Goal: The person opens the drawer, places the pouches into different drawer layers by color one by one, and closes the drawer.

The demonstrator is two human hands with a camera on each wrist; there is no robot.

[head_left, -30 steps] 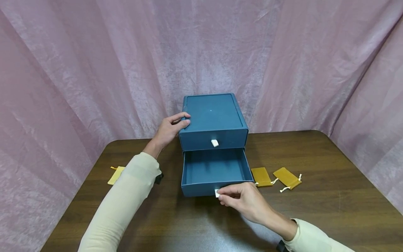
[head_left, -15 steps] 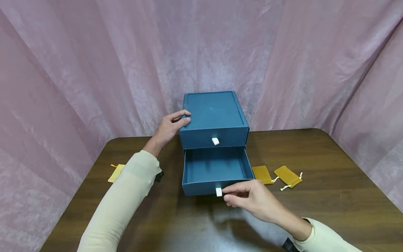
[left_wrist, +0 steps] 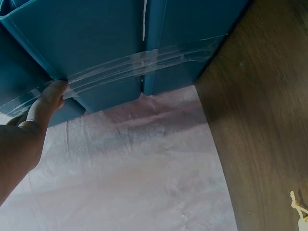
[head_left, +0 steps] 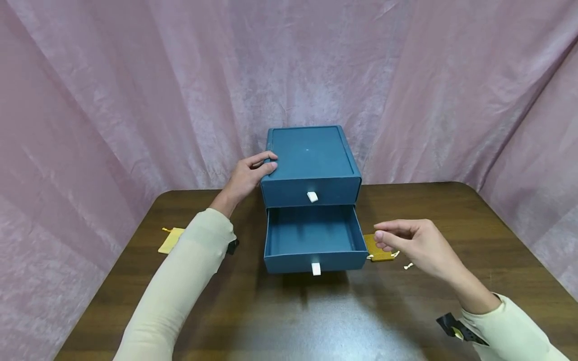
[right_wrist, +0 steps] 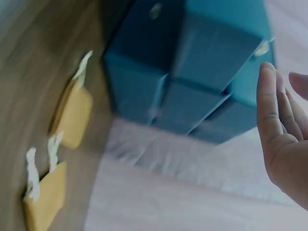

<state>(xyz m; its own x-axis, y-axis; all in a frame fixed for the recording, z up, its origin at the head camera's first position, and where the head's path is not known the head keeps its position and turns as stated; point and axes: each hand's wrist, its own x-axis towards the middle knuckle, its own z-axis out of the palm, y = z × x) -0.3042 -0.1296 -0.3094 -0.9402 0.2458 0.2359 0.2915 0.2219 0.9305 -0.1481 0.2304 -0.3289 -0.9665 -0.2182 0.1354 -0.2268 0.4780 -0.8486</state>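
Note:
A blue two-drawer unit (head_left: pixel 311 155) stands at the table's back. Its lower drawer (head_left: pixel 289 263) is pulled out, with nothing inside, and has a white tab handle (head_left: pixel 316 269). My left hand (head_left: pixel 243 181) rests on the unit's upper left edge, thumb and forefinger over the top. Right of the drawer, my right hand (head_left: pixel 426 250) hovers with fingers loosely bent, holding nothing. Below it lies a mustard drawstring pouch (head_left: pixel 379 252). A second mustard pouch (right_wrist: pixel 47 198) shows in the right wrist view; my hand hides most of it in the head view.
A pale yellow pouch (head_left: pixel 171 240) lies left of the unit, partly behind my left sleeve. Clear tape (left_wrist: pixel 149 60) runs along the unit's side. A pink curtain (head_left: pixel 203 90) hangs behind the wooden table (head_left: pixel 289 321).
My right hand has let go of the lower drawer's handle and moved right and up, over the mustard pouches. My left hand stays on the unit. The drawer remains pulled out.

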